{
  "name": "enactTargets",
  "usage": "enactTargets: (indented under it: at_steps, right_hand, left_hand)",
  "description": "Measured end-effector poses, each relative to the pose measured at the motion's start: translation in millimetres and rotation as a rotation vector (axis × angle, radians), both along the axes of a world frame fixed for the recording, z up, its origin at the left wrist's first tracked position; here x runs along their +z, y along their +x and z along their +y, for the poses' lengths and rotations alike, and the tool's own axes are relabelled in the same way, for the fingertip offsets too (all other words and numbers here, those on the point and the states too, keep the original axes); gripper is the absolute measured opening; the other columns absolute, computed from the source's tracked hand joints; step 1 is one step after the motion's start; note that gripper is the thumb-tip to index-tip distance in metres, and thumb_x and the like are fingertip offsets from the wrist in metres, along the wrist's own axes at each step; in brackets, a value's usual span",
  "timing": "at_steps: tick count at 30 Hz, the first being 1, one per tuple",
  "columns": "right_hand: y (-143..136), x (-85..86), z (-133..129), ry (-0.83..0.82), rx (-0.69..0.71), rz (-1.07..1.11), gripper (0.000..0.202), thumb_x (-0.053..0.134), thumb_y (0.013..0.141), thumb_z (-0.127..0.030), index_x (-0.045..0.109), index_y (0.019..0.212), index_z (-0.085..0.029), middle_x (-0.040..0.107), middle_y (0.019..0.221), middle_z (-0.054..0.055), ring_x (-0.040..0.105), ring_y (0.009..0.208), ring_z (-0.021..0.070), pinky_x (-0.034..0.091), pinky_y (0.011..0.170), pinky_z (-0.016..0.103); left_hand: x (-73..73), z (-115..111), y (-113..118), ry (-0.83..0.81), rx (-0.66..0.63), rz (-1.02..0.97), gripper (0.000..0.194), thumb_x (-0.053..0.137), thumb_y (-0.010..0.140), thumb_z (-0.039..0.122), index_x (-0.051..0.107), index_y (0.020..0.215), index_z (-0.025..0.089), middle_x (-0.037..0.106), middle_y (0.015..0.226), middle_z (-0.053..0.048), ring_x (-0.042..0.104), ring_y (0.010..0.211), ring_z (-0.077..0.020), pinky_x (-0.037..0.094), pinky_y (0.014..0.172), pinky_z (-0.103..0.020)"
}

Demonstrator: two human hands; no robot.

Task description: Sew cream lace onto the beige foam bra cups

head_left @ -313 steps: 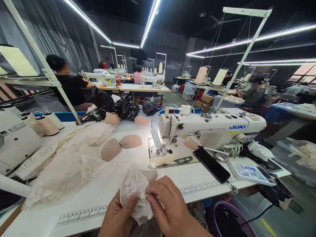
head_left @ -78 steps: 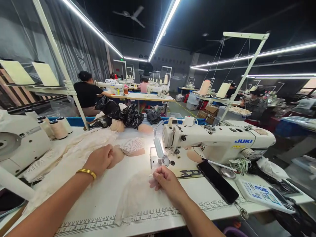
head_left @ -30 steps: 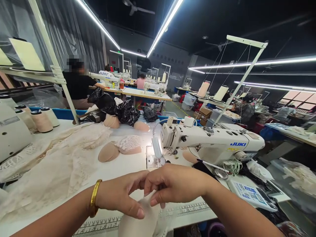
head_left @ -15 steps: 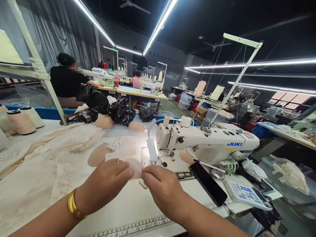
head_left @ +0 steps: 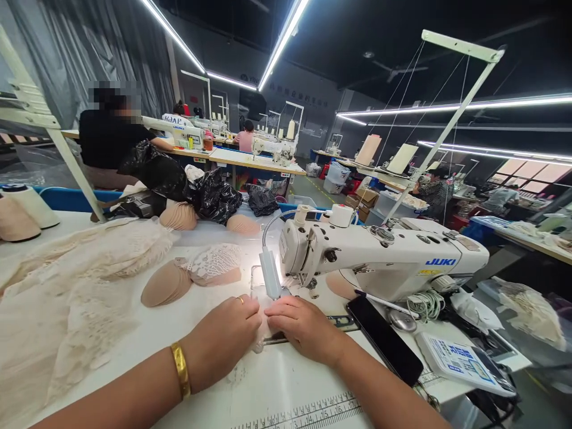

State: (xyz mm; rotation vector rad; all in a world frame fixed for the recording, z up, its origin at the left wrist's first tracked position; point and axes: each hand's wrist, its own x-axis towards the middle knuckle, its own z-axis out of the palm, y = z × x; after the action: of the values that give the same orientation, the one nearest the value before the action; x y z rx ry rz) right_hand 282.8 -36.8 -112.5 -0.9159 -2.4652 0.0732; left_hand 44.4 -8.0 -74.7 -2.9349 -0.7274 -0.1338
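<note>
A small piece of pale sheer fabric (head_left: 263, 328) lies between my hands, in front of the needle area of a white sewing machine (head_left: 393, 256). My left hand (head_left: 226, 336), with a ring and gold bracelet, is closed on its left side. Opposite it, my right hand (head_left: 306, 328) has its fingers bent together on the fabric's right edge. Both hands hide much of the piece. A slim work lamp (head_left: 270, 274) shines just behind my fingers. To the left sit a lace-covered beige cup (head_left: 217, 265) and a stack of beige oval pads (head_left: 165, 285).
Cream lace fabric (head_left: 67, 298) spreads over the table's left side, near thread cones (head_left: 36, 208). A black phone (head_left: 384, 339) and a white-and-blue package (head_left: 465, 363) lie at right. Black plastic bags (head_left: 218, 193) stand behind the table. A co-worker (head_left: 111, 140) sits beyond.
The head view has shifted. My hands have come closer together and lower, with the sheer fabric between them now nearer the table in front of the machine.
</note>
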Motion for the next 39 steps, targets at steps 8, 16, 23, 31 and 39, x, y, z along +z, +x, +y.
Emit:
enactTargets:
  at_steps: [8,16,23,31,39]
  right_hand:
    - [12.7,11.0,-14.2,-0.032,-0.048,-0.073,0.033,0.055,0.099,-0.007,0.073,0.117,-0.027,0.071,0.102,0.003,0.057,0.092,0.0206,0.049,0.08,0.031]
    - [15.9,15.0,-12.2,-0.061,-0.015,-0.022,0.034,0.053,0.097,-0.004,0.072,0.115,-0.026,0.069,0.098,0.003,0.054,0.087,0.0198,0.047,0.074,0.03]
    - [16.4,14.7,-11.8,-0.068,-0.009,0.001,0.035,0.05,0.097,-0.005,0.073,0.114,-0.025,0.069,0.096,0.004,0.055,0.085,0.0192,0.047,0.073,0.029]
    - [14.0,9.9,-11.2,-0.097,-0.053,-0.013,0.037,0.049,0.095,-0.004,0.068,0.122,-0.021,0.067,0.094,0.005,0.054,0.086,0.0212,0.048,0.076,0.032]
    - [12.7,2.0,-9.2,-0.107,-0.144,-0.003,0.038,0.052,0.093,-0.004,0.068,0.122,-0.022,0.065,0.097,0.005,0.055,0.088,0.022,0.046,0.07,0.03]
  left_hand:
    - [-20.6,2.5,-3.9,0.004,-0.087,-0.152,0.024,0.053,0.084,-0.005,0.06,0.08,0.018,0.064,0.086,-0.005,0.055,0.075,-0.0241,0.044,0.068,-0.038]
    - [-20.3,2.8,-2.1,-0.038,-0.095,-0.203,0.037,0.048,0.084,-0.007,0.064,0.106,0.018,0.063,0.092,-0.006,0.056,0.079,-0.0252,0.047,0.075,-0.038]
    - [-21.5,3.5,0.4,-0.027,-0.121,-0.205,0.04,0.047,0.081,-0.007,0.065,0.107,0.016,0.063,0.092,-0.007,0.056,0.078,-0.0259,0.05,0.073,-0.039]
    - [-33.1,10.9,2.4,-0.084,-0.215,-0.414,0.03,0.047,0.085,-0.004,0.064,0.101,0.015,0.068,0.104,-0.009,0.058,0.09,-0.0245,0.049,0.083,-0.04]
    - [-46.1,28.0,7.4,-0.084,-0.251,-0.511,0.035,0.042,0.097,0.004,0.063,0.122,0.016,0.072,0.107,-0.011,0.059,0.089,-0.0247,0.048,0.083,-0.04]
